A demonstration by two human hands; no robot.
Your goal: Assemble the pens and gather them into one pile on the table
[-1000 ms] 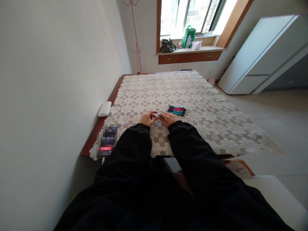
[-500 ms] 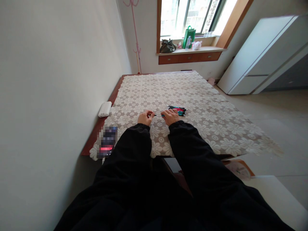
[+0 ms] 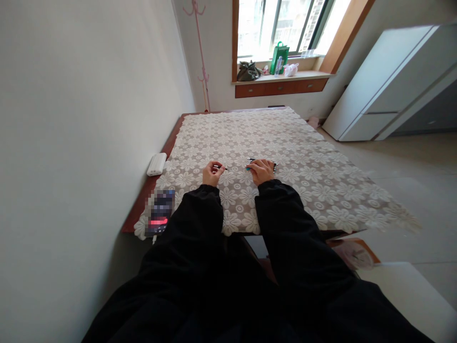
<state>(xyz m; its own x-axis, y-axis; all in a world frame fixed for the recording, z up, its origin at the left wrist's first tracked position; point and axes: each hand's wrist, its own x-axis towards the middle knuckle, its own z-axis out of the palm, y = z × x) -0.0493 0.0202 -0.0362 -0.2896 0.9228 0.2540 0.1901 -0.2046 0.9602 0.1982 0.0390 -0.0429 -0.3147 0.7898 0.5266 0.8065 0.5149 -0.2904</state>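
My left hand (image 3: pixel 212 173) is closed around a small dark pen part (image 3: pixel 222 167), whose tip sticks out to the right of my fingers. My right hand (image 3: pixel 262 171) rests on a row of pens (image 3: pixel 250 162) lying on the table, covering most of them; whether it grips one I cannot tell. Only the pens' ends show on either side of the hand. Both arms wear black sleeves. The table carries a white lace floral cloth (image 3: pixel 250 138).
A white box-like object (image 3: pixel 157 164) lies at the table's left edge by the wall. A phone (image 3: pixel 160 214) sits at the near left corner. A white cabinet (image 3: pixel 389 85) stands right, and bags sit on the windowsill (image 3: pixel 282 75).
My hands have drawn apart. The left one stayed with the small dark part, while the right moved rightward and further out onto the row of pens.
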